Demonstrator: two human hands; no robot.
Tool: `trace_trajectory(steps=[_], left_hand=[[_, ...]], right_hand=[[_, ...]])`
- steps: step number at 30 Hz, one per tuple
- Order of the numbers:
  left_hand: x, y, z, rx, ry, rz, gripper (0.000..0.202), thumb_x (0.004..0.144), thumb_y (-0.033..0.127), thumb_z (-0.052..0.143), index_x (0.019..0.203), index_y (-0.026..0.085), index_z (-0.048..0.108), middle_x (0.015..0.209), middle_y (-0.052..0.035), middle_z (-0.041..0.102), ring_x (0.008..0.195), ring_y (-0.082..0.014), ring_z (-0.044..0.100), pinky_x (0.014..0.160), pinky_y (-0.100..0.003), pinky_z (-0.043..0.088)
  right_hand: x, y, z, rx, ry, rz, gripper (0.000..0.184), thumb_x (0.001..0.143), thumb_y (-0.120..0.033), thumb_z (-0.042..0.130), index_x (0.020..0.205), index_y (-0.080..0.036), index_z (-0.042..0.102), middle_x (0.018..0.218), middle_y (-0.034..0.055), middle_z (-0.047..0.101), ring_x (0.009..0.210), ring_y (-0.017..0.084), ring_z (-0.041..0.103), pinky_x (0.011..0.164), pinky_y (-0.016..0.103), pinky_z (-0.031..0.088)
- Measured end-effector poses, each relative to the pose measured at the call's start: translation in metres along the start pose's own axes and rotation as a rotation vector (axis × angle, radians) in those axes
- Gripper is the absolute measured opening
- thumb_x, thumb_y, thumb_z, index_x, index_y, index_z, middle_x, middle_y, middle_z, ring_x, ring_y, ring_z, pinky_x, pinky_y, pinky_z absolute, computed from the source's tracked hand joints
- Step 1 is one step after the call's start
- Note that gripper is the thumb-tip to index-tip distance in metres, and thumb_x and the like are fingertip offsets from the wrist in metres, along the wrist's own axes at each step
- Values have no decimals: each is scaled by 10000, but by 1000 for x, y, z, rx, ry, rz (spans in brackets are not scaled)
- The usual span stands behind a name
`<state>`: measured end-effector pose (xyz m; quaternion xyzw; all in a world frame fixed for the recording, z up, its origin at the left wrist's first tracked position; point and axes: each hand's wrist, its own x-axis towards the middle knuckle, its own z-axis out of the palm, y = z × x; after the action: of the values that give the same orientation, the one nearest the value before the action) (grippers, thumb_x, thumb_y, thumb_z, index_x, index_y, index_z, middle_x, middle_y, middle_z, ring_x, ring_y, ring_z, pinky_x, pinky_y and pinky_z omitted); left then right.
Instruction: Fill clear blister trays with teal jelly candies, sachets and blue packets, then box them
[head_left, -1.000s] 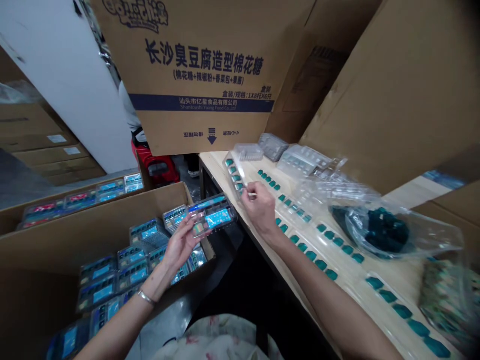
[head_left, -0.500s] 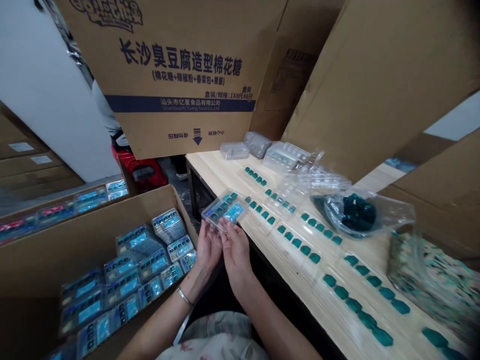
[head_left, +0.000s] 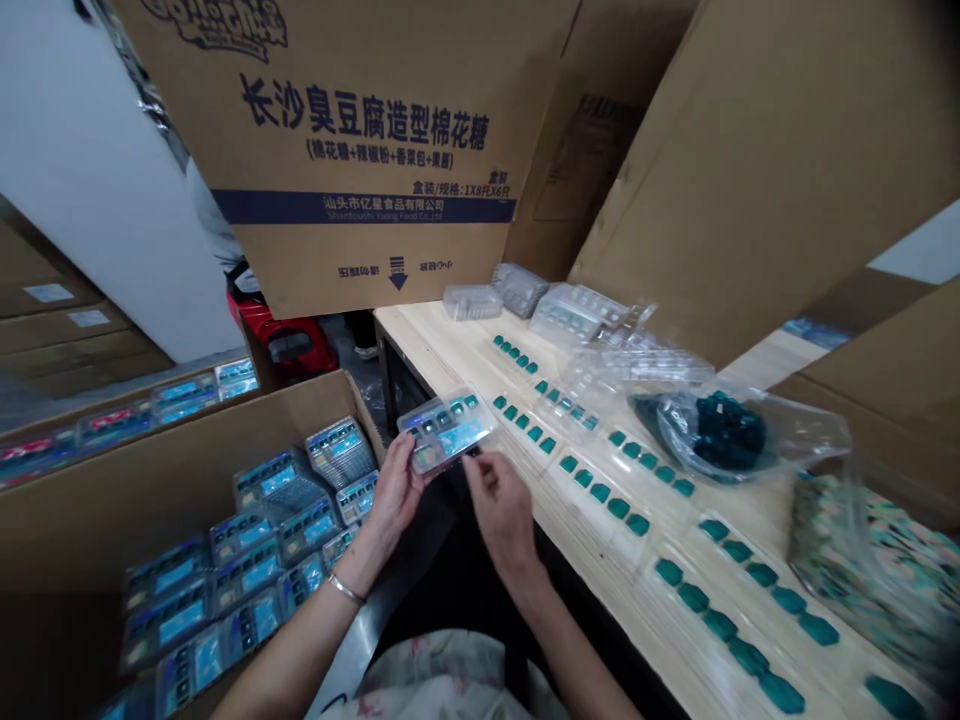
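Left hand clamps one end of a clear plastic blister tray, whose long axis slants just above the open right hand.

From my feed I get a quick read: bare forearms leading to a left hand and right hand, one thin silver bangle on the left wrist, and a pale floral garment with pink flowers along the bottom edge.
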<state>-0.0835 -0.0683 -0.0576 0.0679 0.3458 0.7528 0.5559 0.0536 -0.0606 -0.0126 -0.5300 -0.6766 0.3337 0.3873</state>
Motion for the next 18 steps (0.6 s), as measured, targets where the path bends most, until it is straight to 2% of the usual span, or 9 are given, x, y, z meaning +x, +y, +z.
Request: trace_trajectory(steps=[2,4,5,7,9,12,14,16,18], left_hand=[[-3,7,1,39,-4,6,133,778,211,663,905,201,624,964,-17,687,821,-170,666,743,-315,555],[-5,15,3,88,-12,7,129,786,206,652,912,184,637,969,-31,691,815,-172,667,743,-320,561],[-6,20,4,111,-22,7,137,792,208,647,925,175,641,965,-37,694,810,-169,668,738,-312,563],[-5,29,5,150,-43,12,152,799,209,639,941,157,643,938,-40,700,786,-155,669,720,-283,562],[0,39,5,197,-54,8,154,799,214,639,938,148,643,876,-30,703,725,-136,667,675,-247,557],[15,55,7,283,-33,24,155,795,232,648,925,150,641,782,-1,691,613,-103,642,571,-195,528],[32,63,12,317,-8,50,130,809,222,628,911,142,642,749,2,685,573,-93,625,536,-182,508],[53,68,19,330,9,55,100,833,191,587,883,123,640,735,-17,688,571,-101,628,547,-193,511],[76,70,28,338,13,46,109,852,166,545,878,106,633,725,-41,691,588,-119,642,582,-220,527]], right_hand=[[17,-2,-14,-155,144,-156,383,883,-434,467,1124,-165,593,1106,139,622,1020,241,573,904,401,449],[35,0,-20,-174,117,-201,433,904,-389,423,1256,-157,519,1270,152,542,1191,251,483,1007,434,382],[43,2,-19,-142,72,-186,426,904,-367,416,1256,-152,523,1273,148,545,1193,249,487,1010,434,385],[56,8,-14,-15,-17,-115,399,885,-341,432,1211,-149,559,1167,128,612,1048,233,584,913,404,471],[65,13,-5,149,-86,-17,429,844,-341,482,1228,-159,538,1022,86,652,777,186,639,690,340,545],[77,12,5,308,-189,65,518,806,-330,519,1300,-185,458,881,20,641,520,117,565,431,246,483],[92,6,9,268,-219,56,498,801,-306,527,1281,-185,474,803,-3,634,470,103,535,395,224,452],[115,-2,12,132,-239,43,463,820,-293,512,1267,-176,492,761,-8,644,440,101,522,414,228,454],[140,-9,14,-47,-258,46,451,856,-299,480,1287,-167,477,823,16,671,478,114,559,480,245,479]])
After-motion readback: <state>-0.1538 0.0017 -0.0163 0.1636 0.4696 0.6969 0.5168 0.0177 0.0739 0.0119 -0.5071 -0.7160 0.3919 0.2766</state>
